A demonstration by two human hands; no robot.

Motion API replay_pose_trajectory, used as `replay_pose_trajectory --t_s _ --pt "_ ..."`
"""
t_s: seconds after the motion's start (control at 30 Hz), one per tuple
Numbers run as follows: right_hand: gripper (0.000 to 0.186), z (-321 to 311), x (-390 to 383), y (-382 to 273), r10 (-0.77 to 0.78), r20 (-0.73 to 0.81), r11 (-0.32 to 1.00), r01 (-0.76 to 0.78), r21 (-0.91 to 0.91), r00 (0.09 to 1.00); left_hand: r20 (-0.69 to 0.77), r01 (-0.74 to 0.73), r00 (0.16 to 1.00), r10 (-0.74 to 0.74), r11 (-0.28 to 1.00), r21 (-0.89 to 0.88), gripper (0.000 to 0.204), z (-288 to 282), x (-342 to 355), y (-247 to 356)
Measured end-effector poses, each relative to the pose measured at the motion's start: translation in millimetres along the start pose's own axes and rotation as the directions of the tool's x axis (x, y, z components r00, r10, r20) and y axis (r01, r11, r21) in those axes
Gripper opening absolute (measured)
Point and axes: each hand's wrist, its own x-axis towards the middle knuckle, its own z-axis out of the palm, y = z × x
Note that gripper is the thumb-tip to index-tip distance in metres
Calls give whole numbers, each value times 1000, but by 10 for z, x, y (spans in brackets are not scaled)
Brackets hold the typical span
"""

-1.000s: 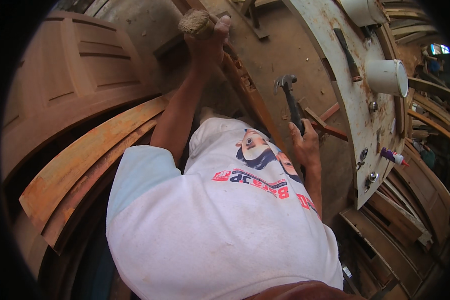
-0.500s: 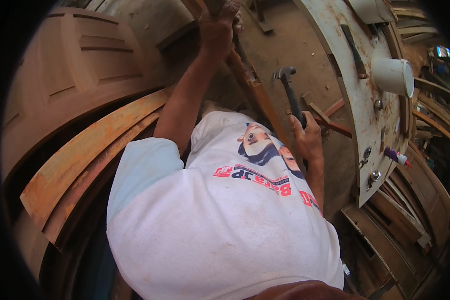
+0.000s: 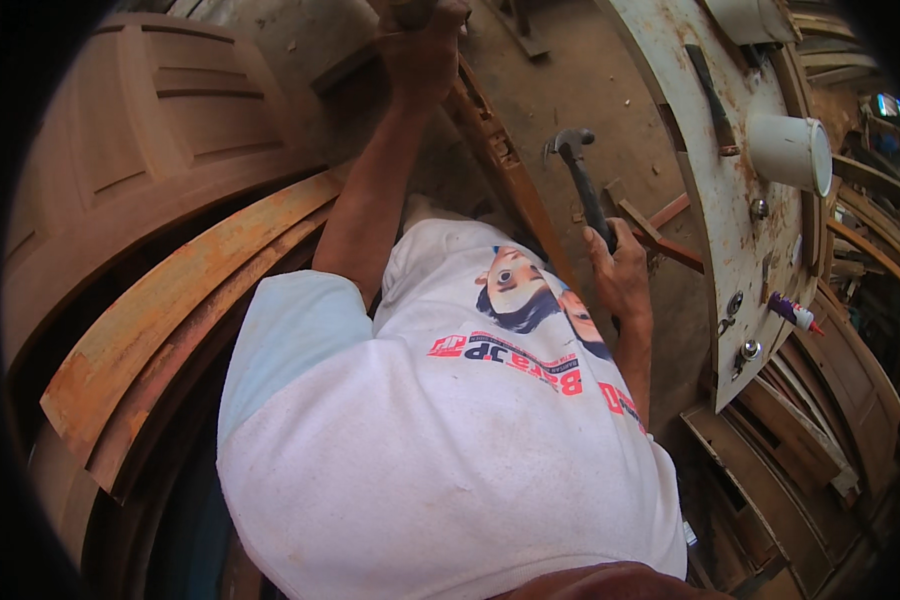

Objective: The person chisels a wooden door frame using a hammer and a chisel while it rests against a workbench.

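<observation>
My right hand (image 3: 622, 275) is wrapped round the dark handle of a claw hammer (image 3: 587, 185), whose head points away from me. At the top edge, my left hand (image 3: 422, 50) is closed on what looks like a chisel (image 3: 411, 12); only its brown rounded handle end shows, and the blade is hidden. Below that hand, a long brown wooden beam (image 3: 530, 205) slants toward my lap. A rough slot (image 3: 497, 145) is cut into its upper face. The hammer is to the right of the beam, apart from it.
On my right stands a stained white workbench (image 3: 710, 190) with a white bucket (image 3: 785, 152), a dark long tool (image 3: 708, 98), round metal door knobs (image 3: 750, 350) and a purple tube (image 3: 792, 311). Curved-looking boards (image 3: 180, 300) and a panelled door (image 3: 140, 110) are on my left.
My left hand has drawn back up and slightly left, with the chisel lifted off the beam, so the slot shows more fully. The hammer has hardly moved.
</observation>
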Motion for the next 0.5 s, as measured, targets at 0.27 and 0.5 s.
replay_pose_trajectory --t_s 0.27,0.5 --pt "35 -146 197 -390 -96 -39 995 95 -27 995 86 85 993 -86 996 11 20 215 -21 199" --pt "39 -738 444 -1255 -397 -362 867 475 155 843 170 107 976 -133 983 151 20 249 11 101"
